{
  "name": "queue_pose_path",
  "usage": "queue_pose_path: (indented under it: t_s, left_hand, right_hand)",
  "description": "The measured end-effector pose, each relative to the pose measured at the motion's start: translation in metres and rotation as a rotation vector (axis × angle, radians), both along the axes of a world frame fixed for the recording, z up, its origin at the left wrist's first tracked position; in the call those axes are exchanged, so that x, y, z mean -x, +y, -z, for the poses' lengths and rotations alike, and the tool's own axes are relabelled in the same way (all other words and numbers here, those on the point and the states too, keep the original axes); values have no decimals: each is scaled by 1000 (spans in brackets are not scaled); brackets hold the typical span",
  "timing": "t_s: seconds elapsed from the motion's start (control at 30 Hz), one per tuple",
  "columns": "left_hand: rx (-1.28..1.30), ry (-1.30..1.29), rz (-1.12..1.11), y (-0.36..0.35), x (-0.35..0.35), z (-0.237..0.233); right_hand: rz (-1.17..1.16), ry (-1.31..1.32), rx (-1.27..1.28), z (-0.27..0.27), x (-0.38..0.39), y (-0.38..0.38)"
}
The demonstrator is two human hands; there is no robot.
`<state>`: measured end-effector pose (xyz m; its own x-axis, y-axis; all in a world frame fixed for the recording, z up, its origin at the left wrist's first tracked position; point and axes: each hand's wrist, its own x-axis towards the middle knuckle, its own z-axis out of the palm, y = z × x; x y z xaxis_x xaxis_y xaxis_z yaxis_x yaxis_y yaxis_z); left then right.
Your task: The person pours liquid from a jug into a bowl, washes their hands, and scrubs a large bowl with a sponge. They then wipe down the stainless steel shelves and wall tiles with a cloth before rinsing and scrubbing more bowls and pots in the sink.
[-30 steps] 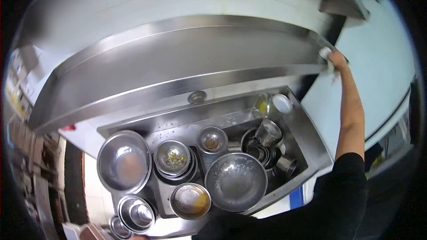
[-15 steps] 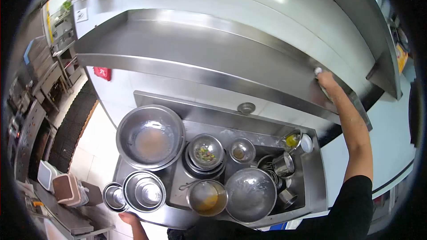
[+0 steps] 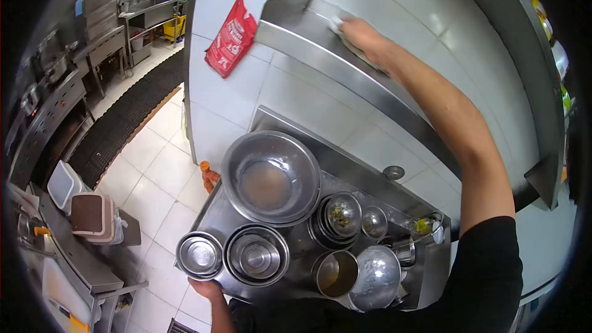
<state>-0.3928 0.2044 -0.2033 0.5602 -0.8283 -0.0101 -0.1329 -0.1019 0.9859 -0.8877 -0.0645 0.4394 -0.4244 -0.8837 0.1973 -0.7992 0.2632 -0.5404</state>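
Note:
My right hand (image 3: 364,38) is closed on a pale cloth (image 3: 336,24), pressed on the steel shelf (image 3: 296,15) near its left end. Low in the view, my left hand (image 3: 205,287) is at the counter's front edge, just below a small steel bowl (image 3: 200,256); its fingers are mostly hidden under the rim. Nested steel bowls (image 3: 257,256) stand to the right of that one. Behind them is a large steel basin (image 3: 271,179) with cloudy brownish liquid.
Further right are a bowl with food scraps (image 3: 343,214), a pot with yellow liquid (image 3: 336,274) and a large upturned-looking bowl (image 3: 375,276). A red packet (image 3: 231,37) hangs on the wall. Bins (image 3: 92,213) and a black floor mat (image 3: 132,120) lie left.
My right hand has moved with the cloth from the right end of the shelf to its left end. The view has turned left. My left hand remains by the counter's front edge.

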Motion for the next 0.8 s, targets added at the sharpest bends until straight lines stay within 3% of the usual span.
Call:
queue_pose_path:
  t_s: [0.03, 0.1, 0.2, 0.23, 0.3, 0.33, 0.37, 0.4, 0.43, 0.5, 0.57, 0.67, 0.7, 0.8]
  left_hand:
    - [-3, 16, 1, 0, 1, -1]
    - [-21, 63, -14, -1, 1, 0]
    - [-31, 35, -9, 4, -2, -7]
    - [-18, 16, 12, 1, 0, -6]
    - [23, 98, 27, -2, -2, 8]
    - [26, 100, 66, -2, 2, -7]
    - [-30, -63, 57, -1, -8, 19]
    - [-75, 86, 38, -4, -4, 7]
    - [-156, -92, 50, -6, -12, 27]
    - [-277, -100, -3, -8, -8, 2]
    - [-265, -145, 26, -11, -16, 9]
    - [-286, -392, 81, -11, -28, 19]
    - [-324, -318, 96, -33, -46, 52]
    - [-333, -481, 31, -17, -25, 24]
  right_hand:
    - [-43, 15, 66, 3, -27, -17]
    - [-92, 34, -36, -11, -97, -23]
    - [-131, 183, -185, -24, -135, -13]
    - [-195, 58, -67, -21, -144, 0]
    - [-495, 789, -176, -30, -161, 20]
    - [-620, 1114, -56, -17, -151, -6]
    - [-588, 1178, -43, -14, -150, -2]
    - [-257, 573, -149, -27, -169, 30]
    - [-177, 399, -46, -25, -166, 48]
    - [-138, 469, 123, -14, -147, 96]
    - [-69, 620, 281, 2, -117, 160]
    - [89, 653, 333, 12, -57, 268]
    - [142, 656, 388, 14, -35, 308]
    - [347, 792, 438, 21, 23, 427]
